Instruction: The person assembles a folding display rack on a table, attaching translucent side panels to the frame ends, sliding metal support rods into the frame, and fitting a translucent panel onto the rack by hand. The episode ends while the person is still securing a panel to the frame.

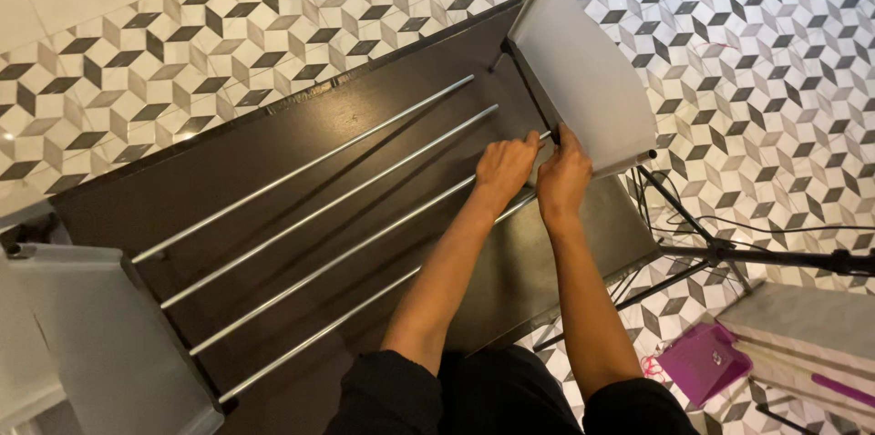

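Patterned cube-tile floor, dark worktop; four silver rods span two white end panels. Your left hand and right hand have fingers pinched on the third rod's end at the far panel.

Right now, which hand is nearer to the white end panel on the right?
Right. The right hand touches the white end panel at its lower edge; the left hand grips the metal rod just beside it.

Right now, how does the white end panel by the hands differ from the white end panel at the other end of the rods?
The end panel by the hands is touched by the left hand and right hand; the far end panel is untouched. The first sits upper right, the second lower left, partly cut off by the frame. Both are white, flat, and meet the metal rods over the dark table.
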